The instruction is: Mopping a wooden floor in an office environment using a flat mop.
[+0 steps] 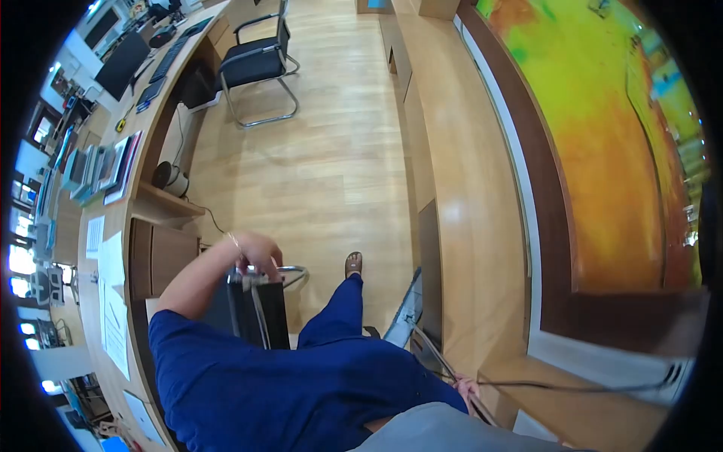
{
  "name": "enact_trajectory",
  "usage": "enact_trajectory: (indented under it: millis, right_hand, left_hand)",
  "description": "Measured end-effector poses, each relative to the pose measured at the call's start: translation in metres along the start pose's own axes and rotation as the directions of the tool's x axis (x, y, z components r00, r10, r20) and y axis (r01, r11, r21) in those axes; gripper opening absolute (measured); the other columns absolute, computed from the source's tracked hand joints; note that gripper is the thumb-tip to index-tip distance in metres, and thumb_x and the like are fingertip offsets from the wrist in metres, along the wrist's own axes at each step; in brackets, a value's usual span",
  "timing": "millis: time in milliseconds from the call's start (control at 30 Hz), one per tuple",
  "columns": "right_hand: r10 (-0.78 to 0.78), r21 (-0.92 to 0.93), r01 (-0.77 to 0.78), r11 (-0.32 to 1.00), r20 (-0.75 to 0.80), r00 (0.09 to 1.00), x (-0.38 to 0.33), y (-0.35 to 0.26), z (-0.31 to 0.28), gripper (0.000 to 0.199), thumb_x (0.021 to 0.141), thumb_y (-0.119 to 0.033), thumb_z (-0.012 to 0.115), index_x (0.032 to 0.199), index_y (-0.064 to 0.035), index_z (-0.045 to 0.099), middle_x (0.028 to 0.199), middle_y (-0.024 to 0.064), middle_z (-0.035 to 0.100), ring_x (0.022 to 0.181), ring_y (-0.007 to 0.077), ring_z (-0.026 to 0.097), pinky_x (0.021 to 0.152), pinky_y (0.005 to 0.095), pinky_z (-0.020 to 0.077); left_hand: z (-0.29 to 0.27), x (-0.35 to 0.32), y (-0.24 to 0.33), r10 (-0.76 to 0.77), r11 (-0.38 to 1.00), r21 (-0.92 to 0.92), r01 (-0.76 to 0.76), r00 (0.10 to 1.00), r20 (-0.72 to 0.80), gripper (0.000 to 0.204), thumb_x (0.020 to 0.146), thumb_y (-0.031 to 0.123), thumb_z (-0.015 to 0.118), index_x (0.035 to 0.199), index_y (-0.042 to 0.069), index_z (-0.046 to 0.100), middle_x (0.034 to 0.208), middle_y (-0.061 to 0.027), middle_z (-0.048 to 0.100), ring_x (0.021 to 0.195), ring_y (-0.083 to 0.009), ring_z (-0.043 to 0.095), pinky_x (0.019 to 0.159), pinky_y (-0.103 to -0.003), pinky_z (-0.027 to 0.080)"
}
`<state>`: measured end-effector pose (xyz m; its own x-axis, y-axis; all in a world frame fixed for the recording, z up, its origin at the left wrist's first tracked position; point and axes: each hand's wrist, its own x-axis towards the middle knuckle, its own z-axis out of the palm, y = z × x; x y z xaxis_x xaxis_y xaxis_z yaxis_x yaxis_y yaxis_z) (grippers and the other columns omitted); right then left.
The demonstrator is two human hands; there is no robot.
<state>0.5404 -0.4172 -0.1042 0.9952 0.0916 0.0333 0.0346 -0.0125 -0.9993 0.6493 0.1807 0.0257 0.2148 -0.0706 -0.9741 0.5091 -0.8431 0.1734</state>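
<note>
Down at my right hip, my right hand (467, 388) curls around a thin dark cable (572, 388) that runs off toward the wooden ledge (527, 377), fingers closed enough to keep it from slipping. Further out, my left hand (256, 252) rests on top of a black chair back (252, 313), fingers bent over its upper edge beside the chrome armrest (294, 273), steadying it. My sandalled foot (353, 264) stands on the wood floor (324, 173). Beyond, another black chair (256, 64) sits by the long desk (113, 218).
</note>
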Motion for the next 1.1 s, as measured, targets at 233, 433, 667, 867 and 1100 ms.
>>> enact_trajectory:
  millis: [233, 433, 667, 867, 1100]
  right_hand:
    - [0.369, -0.045, -0.375, 0.926, -0.099, 0.924, 0.132, -0.007, 0.072, 0.023, 0.085, -0.004, 0.059, 0.066, -0.0038, 0.045, 0.072, 0.0084, 0.054, 0.085, 0.0203, 0.055, 0.073, 0.0311, 0.0482]
    - [0.44, -0.084, -0.467, 0.88, -0.224, 0.87, 0.196, 0.001, 0.123, 0.023, 0.085, -0.006, 0.062, 0.068, -0.0046, 0.046, 0.069, 0.0052, 0.055, 0.061, 0.0119, 0.054, 0.059, 0.0255, 0.0465]
    - [0.506, -0.086, -0.526, 0.846, -0.18, 0.843, 0.236, 0.017, 0.148, 0.026, 0.089, -0.016, 0.057, 0.066, -0.0065, 0.05, 0.061, 0.0028, 0.055, 0.058, 0.0117, 0.054, 0.054, 0.0288, 0.045]
    - [0.401, -0.339, -0.37, 0.865, 0.025, 0.916, 0.288, 0.098, 0.137, 0.029, 0.089, -0.022, 0.054, 0.065, -0.0064, 0.051, 0.06, 0.0049, 0.055, 0.057, 0.0147, 0.054, 0.053, 0.0313, 0.0446]
    - [0.389, -0.462, -0.318, 0.828, 0.065, 0.919, 0.303, 0.204, 0.207, 0.037, 0.09, -0.03, 0.05, 0.062, -0.0064, 0.053, 0.058, 0.008, 0.055, 0.055, 0.019, 0.054, 0.052, 0.0349, 0.0441]
  left_hand:
    - [-0.073, 0.123, 0.068, 0.555, 0.692, 0.514, -0.508, 0.829, 0.071, 0.053, 0.072, 0.044, 0.066, 0.116, 0.014, 0.059, 0.1, -0.0141, 0.065, 0.093, -0.0335, 0.061, 0.08, -0.044, 0.046]
    - [-0.164, 0.083, 0.171, 0.825, 0.534, 0.32, -0.783, 0.565, 0.006, 0.051, 0.079, 0.034, 0.065, 0.122, 0.01, 0.053, 0.104, -0.0183, 0.062, 0.095, -0.0346, 0.059, 0.081, -0.04, 0.046]
    - [-0.191, -0.039, 0.232, 0.996, -0.002, -0.013, -1.0, -0.001, -0.088, 0.092, 0.075, 0.041, 0.072, 0.144, 0.008, 0.021, 0.133, -0.0183, 0.044, 0.119, -0.029, 0.045, 0.095, -0.036, 0.038]
    - [-0.199, -0.077, 0.239, 0.983, -0.178, -0.439, -0.881, -0.141, -0.116, 0.084, 0.071, 0.031, 0.079, 0.137, 0.008, 0.033, 0.131, -0.0159, 0.045, 0.12, -0.022, 0.045, 0.097, -0.035, 0.037]
    - [-0.291, -0.029, 0.245, 0.984, -0.007, -0.576, -0.817, -0.109, 0.143, 0.036, 0.076, 0.014, 0.073, 0.057, 0.003, 0.044, 0.062, -0.0083, 0.054, 0.063, -0.0218, 0.055, 0.069, -0.038, 0.046]
